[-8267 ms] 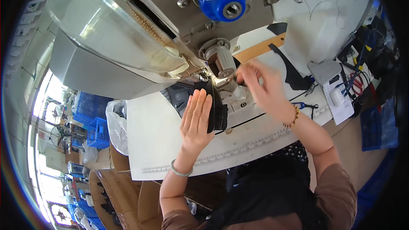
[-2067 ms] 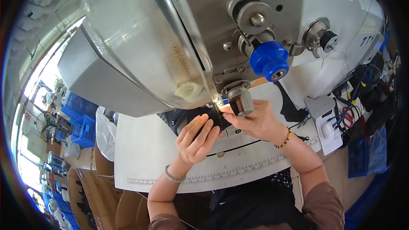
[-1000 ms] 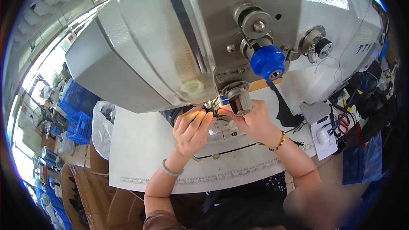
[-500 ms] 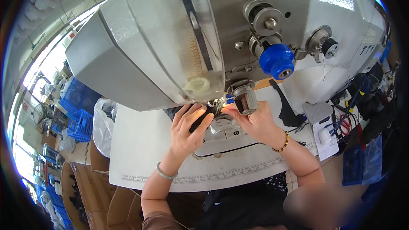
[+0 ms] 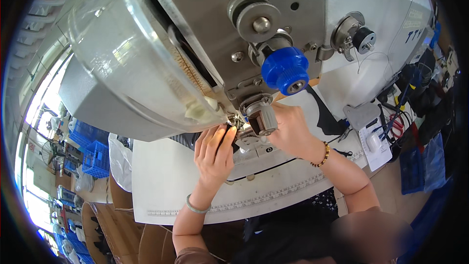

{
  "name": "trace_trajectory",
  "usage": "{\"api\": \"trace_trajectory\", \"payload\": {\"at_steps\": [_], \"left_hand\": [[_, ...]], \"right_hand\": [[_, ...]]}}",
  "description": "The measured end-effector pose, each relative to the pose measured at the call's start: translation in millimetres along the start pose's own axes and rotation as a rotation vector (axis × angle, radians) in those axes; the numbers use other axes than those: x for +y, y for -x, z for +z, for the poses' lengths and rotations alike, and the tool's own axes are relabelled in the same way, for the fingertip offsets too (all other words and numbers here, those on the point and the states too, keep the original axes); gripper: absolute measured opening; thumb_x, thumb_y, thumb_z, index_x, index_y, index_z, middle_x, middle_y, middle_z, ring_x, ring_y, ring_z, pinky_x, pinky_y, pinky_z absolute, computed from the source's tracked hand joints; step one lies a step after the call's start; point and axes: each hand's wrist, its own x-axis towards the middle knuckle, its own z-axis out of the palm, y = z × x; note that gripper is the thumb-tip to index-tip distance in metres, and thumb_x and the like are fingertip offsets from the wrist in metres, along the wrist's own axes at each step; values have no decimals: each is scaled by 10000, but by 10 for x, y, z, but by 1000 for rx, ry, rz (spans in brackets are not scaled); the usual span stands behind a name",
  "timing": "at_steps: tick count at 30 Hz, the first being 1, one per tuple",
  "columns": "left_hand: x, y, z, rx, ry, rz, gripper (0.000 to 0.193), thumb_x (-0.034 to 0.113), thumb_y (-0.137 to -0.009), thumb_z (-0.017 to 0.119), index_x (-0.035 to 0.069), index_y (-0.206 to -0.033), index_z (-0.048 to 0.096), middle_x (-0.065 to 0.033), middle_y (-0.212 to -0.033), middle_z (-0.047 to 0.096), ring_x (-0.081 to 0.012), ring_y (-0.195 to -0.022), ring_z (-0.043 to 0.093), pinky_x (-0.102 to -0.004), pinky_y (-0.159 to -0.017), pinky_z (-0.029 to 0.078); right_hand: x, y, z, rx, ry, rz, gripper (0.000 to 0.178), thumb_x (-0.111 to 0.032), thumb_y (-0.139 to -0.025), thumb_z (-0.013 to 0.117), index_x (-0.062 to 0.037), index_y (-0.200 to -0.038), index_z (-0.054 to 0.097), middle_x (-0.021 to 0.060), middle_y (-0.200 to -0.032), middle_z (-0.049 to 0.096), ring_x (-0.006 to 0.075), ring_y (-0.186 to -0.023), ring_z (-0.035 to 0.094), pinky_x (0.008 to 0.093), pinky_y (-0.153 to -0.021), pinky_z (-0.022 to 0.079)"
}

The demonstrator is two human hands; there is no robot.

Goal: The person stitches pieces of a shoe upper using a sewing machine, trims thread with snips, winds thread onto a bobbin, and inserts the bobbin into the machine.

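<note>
Right hand [image 5: 291,131]: fingertips slipped behind metal cylinder [image 5: 266,119]; couldn't tell grip.
Left hand [image 5: 213,159]: bunched over black piece [image 5: 183,140], pinch unclear.
Sewing machine [image 5: 100,110]: positioning seemed underway; next needed steadiness.

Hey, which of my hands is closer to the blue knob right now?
Right. Your right hand is just below the blue knob; your left hand is farther off, down and to its left, at the black material.

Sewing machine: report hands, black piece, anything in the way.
Left hand on black piece. Right hand, fingertips hidden behind metal cylinder. Machine and left hand hide much of piece.
</note>
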Motion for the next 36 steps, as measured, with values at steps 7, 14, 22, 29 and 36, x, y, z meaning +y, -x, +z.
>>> {"api": "trace_trajectory", "payload": {"at_steps": [7, 14, 22, 29, 36], "left_hand": [[-4, 11, -104, -33, -40, -20, 248, -12, -732, 610, 56, -968, 641, -80, -987, 610, -262, -949, 605, -351, -787, 493], [94, -45, -178, -91, -96, -69, 254, -30, -723, 593, 63, -949, 663, -67, -939, 637, -258, -907, 633, -295, -734, 508], [194, -96, -231, -122, -181, -41, 306, -16, -710, 585, 67, -996, 654, -63, -943, 630, -241, -889, 635, -276, -683, 498], [240, -135, -245, -164, -282, -11, 354, -9, -699, 560, 68, -1037, 635, -77, -959, 617, -236, -873, 629, -277, -617, 486], [113, -287, -499, -359, 28, -127, 305, 71, -738, 616, 6, -1036, 619, -127, -1032, 613, -273, -907, 616, -327, -788, 484]], "right_hand": [[15, -49, -30, -44, -71, 85, 114, -130, -760, 619, -60, -814, 547, 36, -731, 603, 211, -555, 564, 294, -474, 406], [7, -65, 19, -26, -107, 204, 137, -103, -744, 586, -24, -855, 595, 78, -736, 603, 229, -603, 578, 308, -523, 421], [77, -201, 22, -265, -273, 483, 206, -102, -751, 554, 29, -901, 609, 127, -735, 555, 192, -573, 518, 302, -533, 407], [-12, 386, 376, 332, -620, 430, 300, -23, -750, 573, 4, -1031, 473, 91, -867, 525, 158, -672, 485, 279, -620, 409], [-427, 752, 678, 21, -332, 19, 250, -111, -780, 604, 20, -933, 456, 135, -847, 491, 293, -775, 508, 371, -702, 422]]}}
